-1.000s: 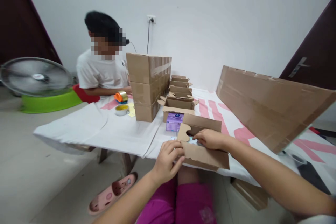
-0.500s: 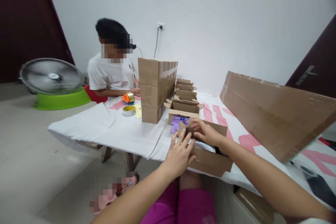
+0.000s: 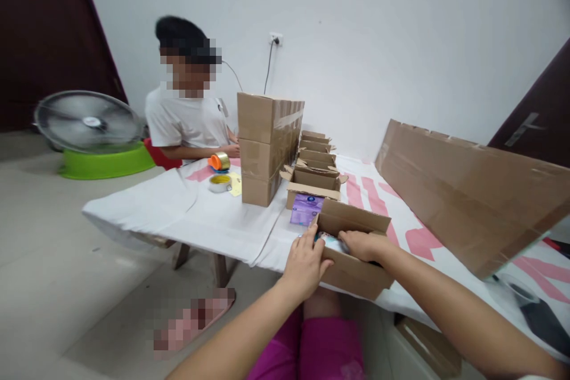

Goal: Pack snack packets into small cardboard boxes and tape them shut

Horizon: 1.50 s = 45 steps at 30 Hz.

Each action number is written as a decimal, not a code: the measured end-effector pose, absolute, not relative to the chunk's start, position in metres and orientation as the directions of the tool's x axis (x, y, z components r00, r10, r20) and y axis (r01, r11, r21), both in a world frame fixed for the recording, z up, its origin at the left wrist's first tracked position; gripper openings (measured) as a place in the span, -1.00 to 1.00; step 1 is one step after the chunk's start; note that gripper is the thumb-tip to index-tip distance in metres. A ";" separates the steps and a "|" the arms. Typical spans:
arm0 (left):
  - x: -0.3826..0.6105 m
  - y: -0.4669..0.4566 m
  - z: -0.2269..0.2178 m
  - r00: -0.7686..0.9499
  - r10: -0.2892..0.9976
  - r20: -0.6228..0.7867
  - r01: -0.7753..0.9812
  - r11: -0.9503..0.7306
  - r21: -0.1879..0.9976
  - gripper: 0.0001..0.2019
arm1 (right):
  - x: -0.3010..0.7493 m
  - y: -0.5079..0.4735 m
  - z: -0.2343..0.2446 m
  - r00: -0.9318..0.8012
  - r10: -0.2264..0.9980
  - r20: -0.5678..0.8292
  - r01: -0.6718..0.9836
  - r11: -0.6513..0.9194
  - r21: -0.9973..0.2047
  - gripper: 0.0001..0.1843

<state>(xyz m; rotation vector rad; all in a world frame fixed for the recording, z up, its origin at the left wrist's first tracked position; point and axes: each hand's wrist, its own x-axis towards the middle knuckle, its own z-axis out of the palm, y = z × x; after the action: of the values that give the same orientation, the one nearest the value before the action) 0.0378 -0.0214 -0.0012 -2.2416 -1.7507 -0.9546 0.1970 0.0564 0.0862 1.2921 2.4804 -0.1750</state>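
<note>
In the head view an open cardboard box [image 3: 356, 276] sits at the table's near edge, just above my knees. Inside lies a package with a pale, patterned wrapper [image 3: 330, 242], mostly hidden by the walls and my hands. My left hand [image 3: 306, 258] holds the box's left end, fingers at the rim and thumb along the near wall. Over the right part of the package, my right hand [image 3: 363, 244] reaches down into the box, its visible fingers stretched out; the lower part is hidden. A purple printed packet [image 3: 305, 209] lies just beyond the box's left corner.
Several open boxes [image 3: 314, 181] stand in a row behind. Left of them rises a stack of taped boxes [image 3: 257, 157]. Tape rolls [image 3: 220, 183] lie further left, near a seated person [image 3: 187, 122]. A large cardboard sheet [image 3: 467, 190] leans at right. A fan [image 3: 89, 122] stands on the floor.
My right hand has moved from the box's left flap down into the box, further right. The flap no longer stands up between my hands, and more of the package shows. My left hand stays at the left end.
</note>
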 end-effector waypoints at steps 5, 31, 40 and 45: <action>0.046 -0.022 -0.012 0.092 0.803 0.589 0.898 -0.323 0.300 -0.60 | 0.201 0.064 0.074 -0.566 0.753 -0.335 0.790 0.612 0.039 -0.59; 0.038 -0.030 0.036 0.215 0.683 0.698 0.818 -0.516 0.252 -0.72 | 0.241 0.048 0.127 -0.596 0.795 0.112 0.744 0.599 -0.297 -0.32; 0.030 -0.030 0.046 0.141 0.561 0.815 0.827 -0.520 0.214 -0.71 | 0.243 0.027 0.134 -0.472 0.849 0.236 0.753 0.528 -0.394 -0.33; 0.024 -0.032 0.048 0.134 0.658 0.741 0.790 -0.522 0.321 -0.67 | 0.244 0.026 0.123 -0.465 0.859 0.215 0.719 0.508 -0.474 -0.32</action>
<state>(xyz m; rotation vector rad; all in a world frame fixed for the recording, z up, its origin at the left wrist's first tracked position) 0.0244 -0.0318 0.0476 -2.2494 -1.4504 -1.3417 0.2436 0.0264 0.1229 1.7215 3.0834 -0.5876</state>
